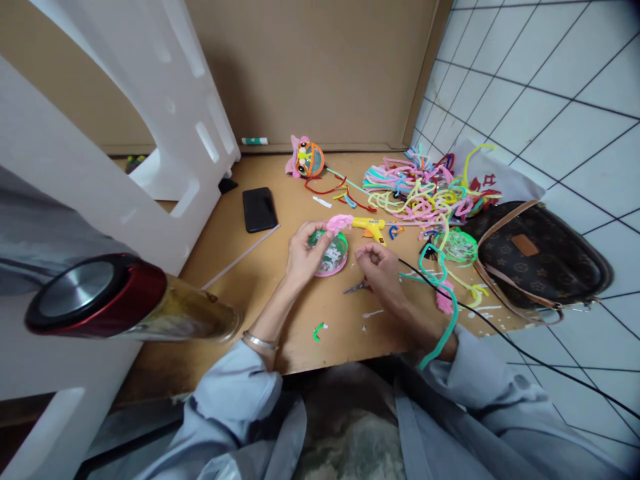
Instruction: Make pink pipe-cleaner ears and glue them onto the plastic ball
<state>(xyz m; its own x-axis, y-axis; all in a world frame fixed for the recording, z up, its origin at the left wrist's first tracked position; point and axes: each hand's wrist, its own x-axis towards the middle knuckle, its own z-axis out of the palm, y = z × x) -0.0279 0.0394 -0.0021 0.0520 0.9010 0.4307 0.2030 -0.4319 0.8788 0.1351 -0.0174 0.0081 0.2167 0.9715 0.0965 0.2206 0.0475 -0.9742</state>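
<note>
Between the thumb and fingers of my left hand (pixel 303 252) is a pink fuzzy pipe-cleaner piece (pixel 340 223). Just below it lies a round, clear piece edged in green and pink (pixel 336 257), partly covered by that hand. A yellow glue gun (pixel 369 224) rests on the table, its nozzle end close to the pink piece. My right hand (pixel 381 272) is closed, fingers curled in; whatever it may hold is too small to make out. Small scissors (pixel 356 287) lie beside it, their handles partly hidden.
A heap of colourful pipe cleaners (pixel 415 190) and a brown handbag (pixel 540 257) occupy the right. A black cable (pixel 500 331) crosses there. Farther back sits a decorated ball (pixel 311 159). On the left are a phone (pixel 259 209) and a tall bottle (pixel 185 310).
</note>
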